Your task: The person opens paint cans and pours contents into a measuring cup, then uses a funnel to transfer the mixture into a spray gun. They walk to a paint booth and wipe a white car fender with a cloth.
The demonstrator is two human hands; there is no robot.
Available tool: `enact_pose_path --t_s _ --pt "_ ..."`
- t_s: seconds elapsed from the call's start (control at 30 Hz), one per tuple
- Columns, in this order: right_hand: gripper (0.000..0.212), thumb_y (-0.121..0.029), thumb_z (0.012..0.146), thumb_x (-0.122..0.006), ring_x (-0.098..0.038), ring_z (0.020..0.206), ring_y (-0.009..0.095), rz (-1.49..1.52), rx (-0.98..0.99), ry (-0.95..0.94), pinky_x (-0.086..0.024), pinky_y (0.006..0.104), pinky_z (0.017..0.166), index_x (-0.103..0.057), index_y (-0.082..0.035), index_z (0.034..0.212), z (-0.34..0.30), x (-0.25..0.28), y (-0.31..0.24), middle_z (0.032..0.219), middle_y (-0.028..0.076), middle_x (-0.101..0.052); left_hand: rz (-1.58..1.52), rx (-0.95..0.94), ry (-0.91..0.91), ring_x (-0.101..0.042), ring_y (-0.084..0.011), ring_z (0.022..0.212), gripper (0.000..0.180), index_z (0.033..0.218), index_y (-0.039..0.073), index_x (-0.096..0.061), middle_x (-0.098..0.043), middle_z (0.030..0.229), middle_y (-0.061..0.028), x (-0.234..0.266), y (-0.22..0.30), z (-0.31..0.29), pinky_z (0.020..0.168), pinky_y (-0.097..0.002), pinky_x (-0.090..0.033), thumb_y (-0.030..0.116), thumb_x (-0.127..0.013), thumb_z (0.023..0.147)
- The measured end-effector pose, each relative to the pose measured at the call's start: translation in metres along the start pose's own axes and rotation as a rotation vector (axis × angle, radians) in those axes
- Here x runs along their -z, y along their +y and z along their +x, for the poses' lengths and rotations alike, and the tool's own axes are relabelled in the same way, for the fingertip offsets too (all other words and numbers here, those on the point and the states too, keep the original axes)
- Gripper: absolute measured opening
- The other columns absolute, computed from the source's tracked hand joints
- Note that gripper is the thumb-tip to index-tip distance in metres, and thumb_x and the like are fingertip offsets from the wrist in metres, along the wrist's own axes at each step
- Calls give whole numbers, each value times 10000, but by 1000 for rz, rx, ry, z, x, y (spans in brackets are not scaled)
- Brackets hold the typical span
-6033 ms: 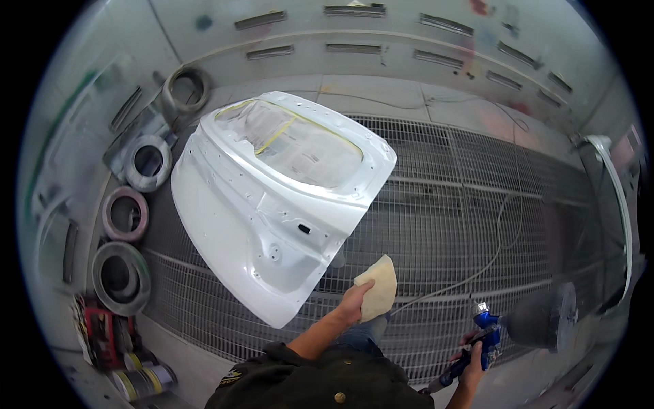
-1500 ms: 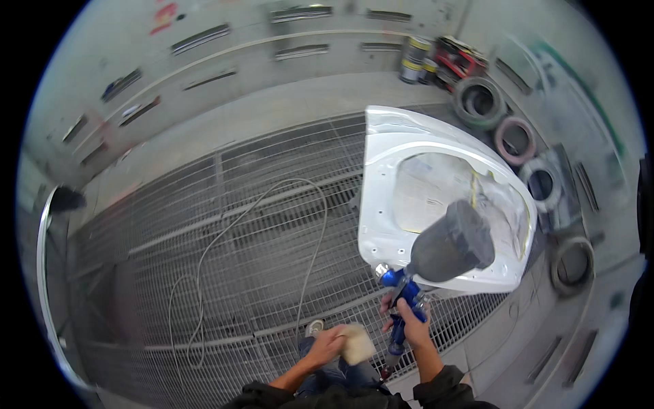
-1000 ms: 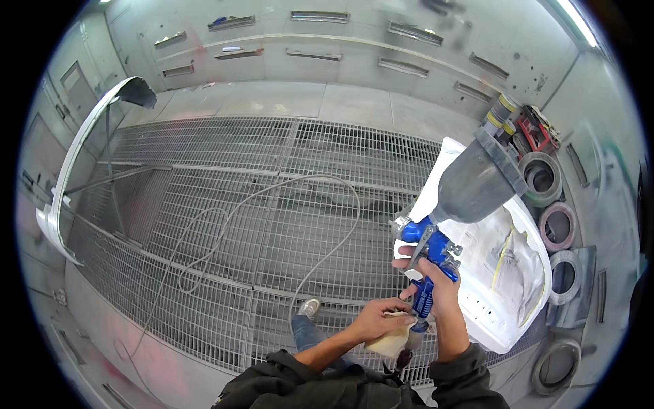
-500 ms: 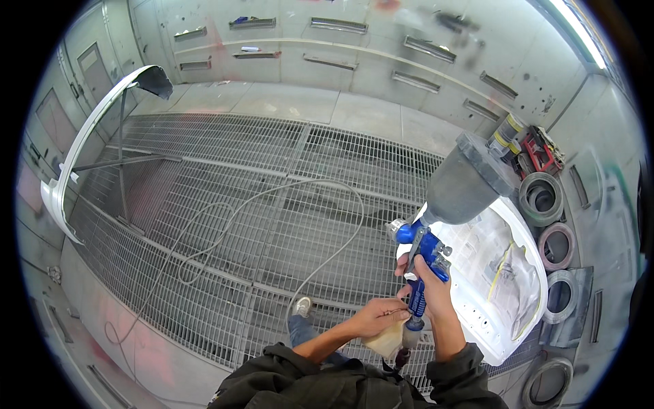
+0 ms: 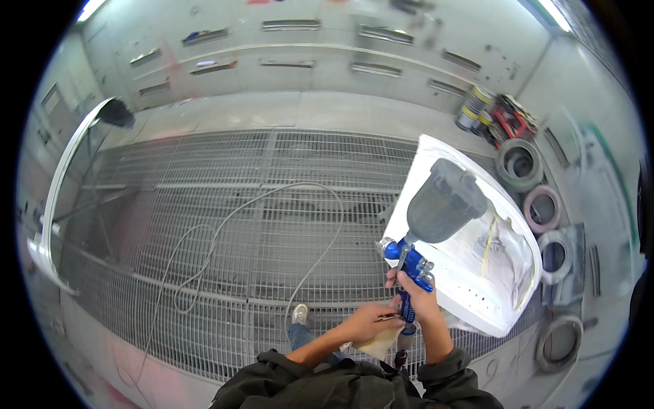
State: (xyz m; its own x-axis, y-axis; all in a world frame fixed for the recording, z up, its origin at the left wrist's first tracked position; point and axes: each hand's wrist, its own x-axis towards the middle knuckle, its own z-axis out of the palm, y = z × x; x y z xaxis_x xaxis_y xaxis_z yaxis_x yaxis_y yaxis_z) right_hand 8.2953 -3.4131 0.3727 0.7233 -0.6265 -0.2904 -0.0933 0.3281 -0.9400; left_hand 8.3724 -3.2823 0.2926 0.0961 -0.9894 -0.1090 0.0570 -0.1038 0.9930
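Note:
A blue spray gun [image 5: 411,260] with a grey, lidded paint cup [image 5: 447,204] on top is held upright in front of me. My right hand [image 5: 419,296] wraps around its handle, the nozzle facing left. My left hand [image 5: 368,323] is closed on a cream cloth [image 5: 379,345] close to the lower end of the handle. Whether the left fingers also touch the gun I cannot tell. Just past the gun, to the right, lies a white car body panel [image 5: 470,290] with yellow-edged masking on it.
A thin air hose [image 5: 338,211] loops over the metal floor grating [image 5: 204,252]. At the left a long curved white part [image 5: 58,170] rests on a stand. Tape rolls [image 5: 543,208], paint cans [image 5: 473,109] and a red tool holder [image 5: 516,123] line the right wall.
My view has swung, so the wall and panel sit differently in the picture. The spray gun and both hands appear slightly lower and further left, with the same grips.

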Motion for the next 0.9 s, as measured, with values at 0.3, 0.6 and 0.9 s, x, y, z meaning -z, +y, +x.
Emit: enact_pose_path --t_s 0.3,0.6,0.9 --pt "190 -148 914 -630 -655 815 183 54 5 605 -566 333 476 -632 9 1021 -55 109 79 922 103 -668 13 171 219 -651 -138 879 281 1126 24 -677 -706 983 -74 83 -40 -24 781 -285 -523 213 -628 925" --pt "211 -147 911 -612 -630 766 187 197 92 1172 -550 353 473 -569 -48 1092 -159 178 110 914 85 -649 1 344 402 -631 -132 755 306 1044 -41 -674 -680 877 -73 141 -96 -41 672 -282 -516 217 -681 881" --pt "176 -138 922 -577 -621 754 170 304 233 1436 -534 344 480 -591 -51 1075 -242 224 123 879 69 -639 93 273 346 -629 -126 744 294 1044 -44 -664 -680 879 -65 112 -60 14 672 -267 -511 183 -707 862"
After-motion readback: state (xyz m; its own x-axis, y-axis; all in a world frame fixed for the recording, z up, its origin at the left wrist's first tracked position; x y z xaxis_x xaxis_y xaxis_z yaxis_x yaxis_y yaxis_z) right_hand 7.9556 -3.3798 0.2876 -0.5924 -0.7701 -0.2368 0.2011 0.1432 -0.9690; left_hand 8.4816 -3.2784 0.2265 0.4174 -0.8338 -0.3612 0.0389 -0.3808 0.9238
